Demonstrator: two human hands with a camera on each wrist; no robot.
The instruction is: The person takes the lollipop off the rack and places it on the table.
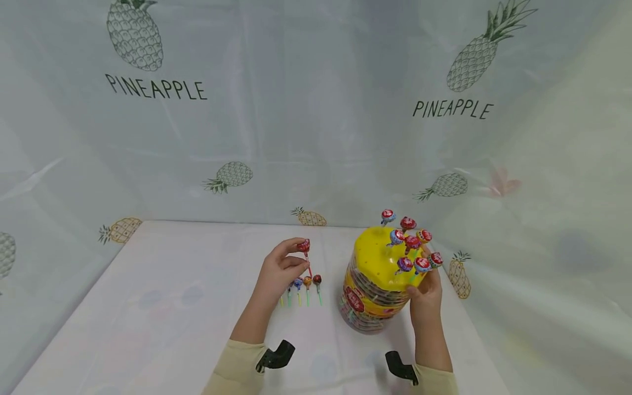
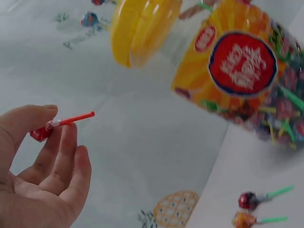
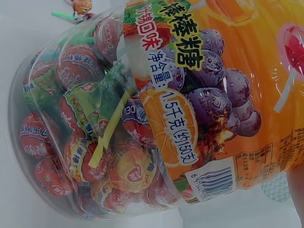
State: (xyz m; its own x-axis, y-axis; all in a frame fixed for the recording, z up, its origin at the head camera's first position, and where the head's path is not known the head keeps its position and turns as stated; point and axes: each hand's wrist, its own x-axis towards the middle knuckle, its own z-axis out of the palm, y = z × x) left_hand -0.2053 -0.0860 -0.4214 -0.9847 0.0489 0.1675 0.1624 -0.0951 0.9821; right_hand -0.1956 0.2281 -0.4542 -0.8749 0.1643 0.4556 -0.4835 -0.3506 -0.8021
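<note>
My left hand (image 1: 277,272) pinches a red-wrapped lollipop (image 2: 76,118) between thumb and fingers, its red stick pointing down in the head view. A large clear jar (image 1: 362,293) with a yellow lid (image 1: 370,249) stands to the right, a little tilted. Around the lid's right side curls my right hand (image 1: 427,296), with the thumb on the near rim. Several lollipops (image 1: 405,265) stick up out of the lid, mostly on its right half. Through the clear wall in the right wrist view, wrapped lollipops (image 3: 78,109) fill the jar's lower part.
Several lollipops (image 1: 308,281) lie in a row on the white table (image 1: 197,307), just right of my left hand, sticks towards me. A pale curtain (image 1: 316,126) with printed pineapples hangs behind the table and down its right side.
</note>
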